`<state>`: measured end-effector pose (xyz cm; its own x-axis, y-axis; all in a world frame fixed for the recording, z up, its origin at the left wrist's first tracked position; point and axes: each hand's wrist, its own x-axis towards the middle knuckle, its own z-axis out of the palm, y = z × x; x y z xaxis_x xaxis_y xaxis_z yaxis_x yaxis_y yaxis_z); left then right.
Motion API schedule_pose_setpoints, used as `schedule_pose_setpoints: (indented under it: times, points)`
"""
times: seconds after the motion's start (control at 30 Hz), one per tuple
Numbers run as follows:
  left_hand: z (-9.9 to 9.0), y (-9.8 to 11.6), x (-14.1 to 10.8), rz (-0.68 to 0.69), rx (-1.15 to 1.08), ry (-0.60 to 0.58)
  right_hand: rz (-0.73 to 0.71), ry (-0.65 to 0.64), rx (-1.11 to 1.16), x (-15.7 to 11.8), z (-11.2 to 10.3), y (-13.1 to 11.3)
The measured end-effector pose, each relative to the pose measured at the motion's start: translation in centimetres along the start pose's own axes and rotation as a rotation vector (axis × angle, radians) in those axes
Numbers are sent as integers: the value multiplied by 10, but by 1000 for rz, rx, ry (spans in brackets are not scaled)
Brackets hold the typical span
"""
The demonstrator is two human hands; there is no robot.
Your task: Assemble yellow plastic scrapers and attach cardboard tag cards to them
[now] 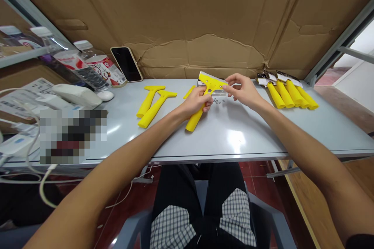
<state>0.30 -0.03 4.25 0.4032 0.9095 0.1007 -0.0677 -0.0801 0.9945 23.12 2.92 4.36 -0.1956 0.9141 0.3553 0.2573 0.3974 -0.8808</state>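
Observation:
A yellow scraper (194, 120) with a wide head and a metal strip along its top edge is tilted above the grey table. My left hand (196, 100) is wrapped round its handle, just below the head. At the head's right end is my right hand (241, 89), thumb and fingers pinched near a screw; the fingertips touch the head. Small metal screws (216, 101) lie on the table under the head. Behind it, metal strips (219, 93) are partly hidden. A small yellow piece (189, 92) lies behind my left hand.
Two yellow scrapers (152, 111) lie left of my hands. Several packaged yellow scrapers (288, 93) are at the right. A phone (127, 64) leans on the cardboard (187, 19) behind. Bottles (102, 64), a white mouse (105, 95) and cables fill the left side.

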Motion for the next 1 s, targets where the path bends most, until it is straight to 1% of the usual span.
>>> schedule_pose_setpoints:
  times: [0.1, 0.2, 0.27, 0.33, 0.4, 0.43, 0.47, 0.5, 0.53, 0.57, 0.6, 0.67, 0.73, 0.8, 0.9, 1.0]
  points:
    - [3, -2, -1, -11, -8, -21, 31, -28, 48, -3, 5, 1]
    - [5, -5, -1, -60, -30, -25, 52, -45, 84, -4, 8, 0]
    - [7, -6, -1, -101, -78, -17, 64, -57, 83, -3, 7, -2]
    - [8, -6, 0, -138, -139, 3, 74, -58, 40, 0, 0, -3]
    - [9, -5, 0, -164, -187, 33, 56, -33, -93, 4, -13, -1]
    - [9, -5, 1, -170, -204, 54, 27, -11, -209, 7, -21, 0]
    - [8, -5, 1, -173, -218, 72, -15, 13, -369, 10, -30, 3]
    - [7, -4, 2, -175, -229, 89, -53, 5, -543, 12, -40, 6]
    - [6, -4, 3, -173, -238, 103, -54, -32, -699, 14, -48, 10]
    - [5, -4, 3, -171, -245, 114, -12, -84, -818, 16, -55, 13]
    - [3, -4, 4, -165, -251, 121, 41, -142, -899, 18, -61, 17]
    - [1, -6, 5, -149, -262, 131, 132, -239, -976, 20, -68, 23]
    - [-2, -7, 6, -136, -270, 141, 146, -292, -981, 21, -70, 25]
    - [-3, -8, 6, -139, -270, 156, 96, -292, -964, 22, -71, 24]
    - [-4, -7, 6, -158, -261, 177, 23, -228, -892, 21, -70, 16]
    - [-1, -7, 6, -177, -213, 201, -54, -169, -718, 16, -63, 5]
